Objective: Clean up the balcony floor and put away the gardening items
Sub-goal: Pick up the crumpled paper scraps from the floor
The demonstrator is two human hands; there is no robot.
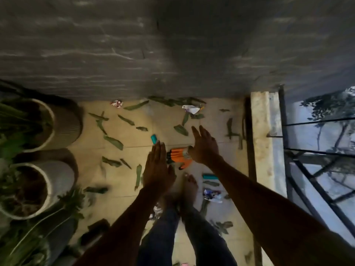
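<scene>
Green leaves (113, 142) lie scattered over the beige balcony floor (163, 120). An orange and grey gardening glove (177, 158) lies on the floor between my hands. My left hand (156, 169) hovers flat above the floor just left of the glove, holding nothing. My right hand (204, 145) is spread open just right of the glove, also empty. A teal tool handle (154, 139) shows just beyond my left fingertips. A second teal handle (209, 177) lies below my right forearm. Crumpled paper scraps (191, 109) lie near the wall, and a wrapper (212, 193) lies by my feet.
Two round plant pots (63, 123) (59, 175) stand at the left, with leafy plants (28, 242) below them. A grey stone wall (134, 54) closes the far side. A stone ledge (262, 139) and black metal railing (307, 169) run along the right. My bare feet (189, 186) stand mid-floor.
</scene>
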